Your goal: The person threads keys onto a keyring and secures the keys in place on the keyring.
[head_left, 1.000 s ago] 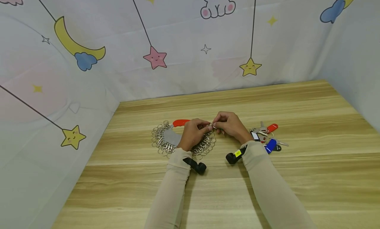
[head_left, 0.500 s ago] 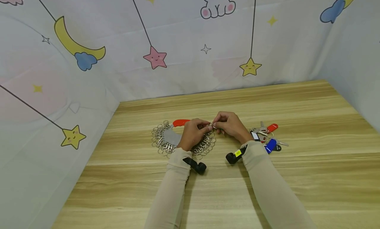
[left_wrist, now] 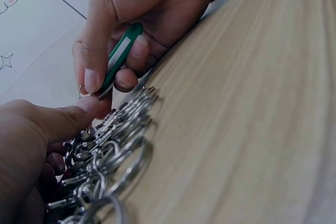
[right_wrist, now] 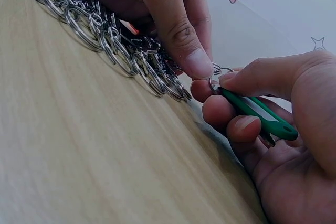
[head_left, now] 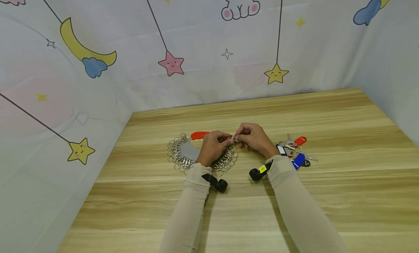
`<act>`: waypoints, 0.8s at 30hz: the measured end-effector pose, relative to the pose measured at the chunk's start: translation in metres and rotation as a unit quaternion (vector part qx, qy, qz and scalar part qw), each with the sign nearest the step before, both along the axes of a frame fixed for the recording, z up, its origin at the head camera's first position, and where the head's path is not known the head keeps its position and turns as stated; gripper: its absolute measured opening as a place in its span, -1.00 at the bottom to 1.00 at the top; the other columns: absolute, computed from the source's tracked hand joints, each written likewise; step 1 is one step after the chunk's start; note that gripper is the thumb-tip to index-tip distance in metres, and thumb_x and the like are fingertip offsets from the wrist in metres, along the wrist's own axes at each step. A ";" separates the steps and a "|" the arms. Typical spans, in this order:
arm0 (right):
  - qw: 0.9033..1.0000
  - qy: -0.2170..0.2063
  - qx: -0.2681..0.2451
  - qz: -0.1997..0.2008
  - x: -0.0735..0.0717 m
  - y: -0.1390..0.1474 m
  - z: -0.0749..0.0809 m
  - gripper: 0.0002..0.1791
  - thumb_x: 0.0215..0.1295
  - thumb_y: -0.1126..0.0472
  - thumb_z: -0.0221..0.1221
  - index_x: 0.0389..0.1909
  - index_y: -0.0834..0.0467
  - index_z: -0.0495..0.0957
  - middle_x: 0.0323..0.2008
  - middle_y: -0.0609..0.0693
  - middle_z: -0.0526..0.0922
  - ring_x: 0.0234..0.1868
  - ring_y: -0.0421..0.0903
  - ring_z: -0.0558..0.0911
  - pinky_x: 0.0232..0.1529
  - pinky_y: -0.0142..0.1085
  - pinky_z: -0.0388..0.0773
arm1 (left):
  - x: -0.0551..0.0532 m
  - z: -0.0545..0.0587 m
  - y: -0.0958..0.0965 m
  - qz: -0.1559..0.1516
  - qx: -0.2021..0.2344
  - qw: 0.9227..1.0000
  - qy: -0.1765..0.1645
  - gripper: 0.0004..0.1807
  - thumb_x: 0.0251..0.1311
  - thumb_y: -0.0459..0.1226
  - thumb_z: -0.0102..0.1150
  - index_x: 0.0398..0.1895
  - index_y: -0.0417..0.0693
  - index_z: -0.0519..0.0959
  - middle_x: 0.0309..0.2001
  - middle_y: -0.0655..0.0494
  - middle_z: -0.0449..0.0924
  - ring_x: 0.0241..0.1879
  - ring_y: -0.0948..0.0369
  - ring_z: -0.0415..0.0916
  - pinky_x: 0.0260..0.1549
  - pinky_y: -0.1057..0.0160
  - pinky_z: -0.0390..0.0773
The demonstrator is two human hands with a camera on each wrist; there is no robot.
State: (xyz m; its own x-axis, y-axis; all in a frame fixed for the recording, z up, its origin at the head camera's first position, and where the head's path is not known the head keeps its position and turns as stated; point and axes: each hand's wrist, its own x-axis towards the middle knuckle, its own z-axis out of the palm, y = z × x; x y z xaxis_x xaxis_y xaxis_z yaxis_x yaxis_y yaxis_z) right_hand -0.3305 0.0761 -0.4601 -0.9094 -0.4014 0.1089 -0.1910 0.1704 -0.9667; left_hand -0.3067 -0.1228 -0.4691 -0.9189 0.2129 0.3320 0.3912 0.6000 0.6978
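My left hand point(head_left: 214, 145) reaches over the right part of a grey curved plate point(head_left: 189, 151) with a red handle point(head_left: 199, 135). Many metal clasps and split rings point(right_wrist: 84, 27) hang along the plate's edge. Between left thumb and forefinger I pinch a small split ring point(right_wrist: 212, 83) at the end of that row. My right hand point(head_left: 253, 137) meets it there, holding a green key tag point(left_wrist: 119, 56) with a white label. The right thumb and fingertips press at the tag's ring end. What hangs under the tag is mostly hidden by the fingers.
Right of my right wrist lies a loose pile of keys with a red tag point(head_left: 300, 141), a blue tag point(head_left: 298, 161) and a black tag point(head_left: 306, 163). A wooden table point(head_left: 245, 216) carries everything. Behind it hangs a printed cloth point(head_left: 203, 82).
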 end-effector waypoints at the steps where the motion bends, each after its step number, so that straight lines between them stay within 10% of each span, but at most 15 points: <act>1: 1.000 -0.001 -0.002 0.001 0.000 0.000 0.000 -0.91 0.41 0.34 0.24 -0.20 0.32 0.64 -0.33 0.29 0.67 -0.43 0.24 0.58 -0.57 -0.25 0.47 | 0.000 0.000 0.000 0.000 0.000 1.000 0.000 -0.76 0.25 -0.22 0.39 -0.08 -0.12 0.76 -0.20 0.09 0.69 -0.30 0.25 0.59 -0.31 0.26 0.58; 24: 1.000 0.006 -0.007 0.001 -0.001 -0.001 -0.002 -0.94 0.40 0.35 0.25 -0.28 0.27 0.64 -0.39 0.21 0.68 -0.50 0.09 0.59 -0.57 -0.26 0.48 | 0.000 0.000 0.000 0.000 0.000 1.000 -0.003 -0.77 0.27 -0.21 0.38 -0.07 -0.10 0.76 -0.18 0.09 0.69 -0.29 0.26 0.60 -0.30 0.26 0.59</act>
State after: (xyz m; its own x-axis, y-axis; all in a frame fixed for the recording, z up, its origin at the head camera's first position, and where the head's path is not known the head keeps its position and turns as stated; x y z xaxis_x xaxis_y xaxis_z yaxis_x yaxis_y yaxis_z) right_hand -0.3317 0.0754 -0.4620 -0.9070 -0.4020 0.1259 -0.2038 0.1573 -0.9663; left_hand -0.3069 -0.1230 -0.4692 -0.9209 0.2135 0.3260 0.3869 0.6004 0.6999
